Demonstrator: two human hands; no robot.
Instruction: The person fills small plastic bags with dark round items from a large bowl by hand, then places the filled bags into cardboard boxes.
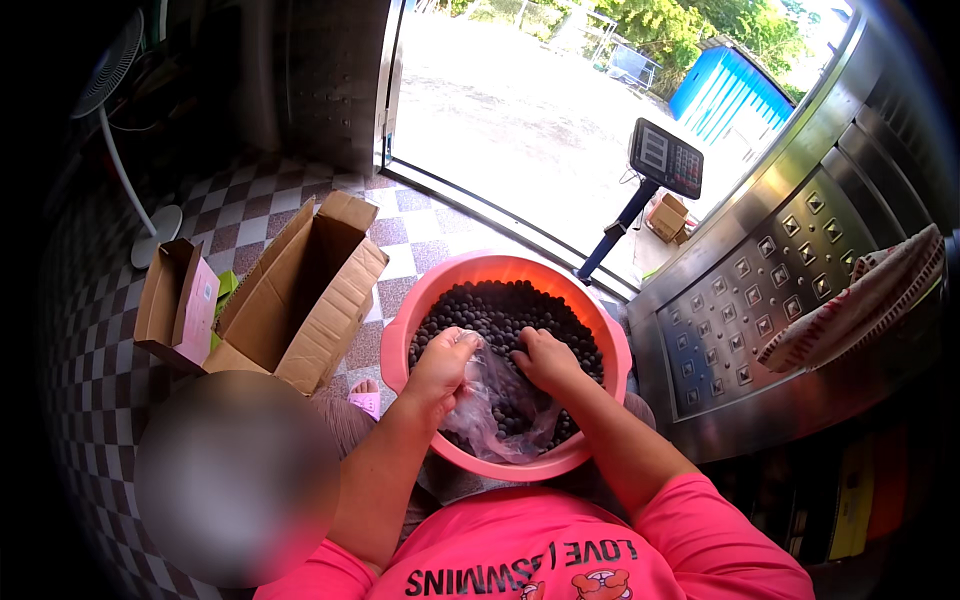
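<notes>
A pink plastic basin (pixel 615 352) stands in front of me, filled with many small, dark round balls (pixel 517 300). My left hand (pixel 439 367) pinches the upper edge of a clear plastic bag (pixel 487 424) over the left side of the basin. The bag hangs loosely down to the near rim, and some dark balls show in or behind it; I cannot tell which. To the right of the bag's mouth, my right hand (pixel 551 364) reaches down to the balls with its fingers curled. Its fingertips are partly hidden, so whether it grips any is unclear.
Left of the basin stand an opened cardboard box (pixel 330 315) and a smaller pink-sided box (pixel 196 307). A white floor fan (pixel 127 172) is farther left. Beyond the basin, a platform scale's display (pixel 666 157) rises on a post by the doorway. A metal door (pixel 742 300) with a towel (pixel 855 307) stands right.
</notes>
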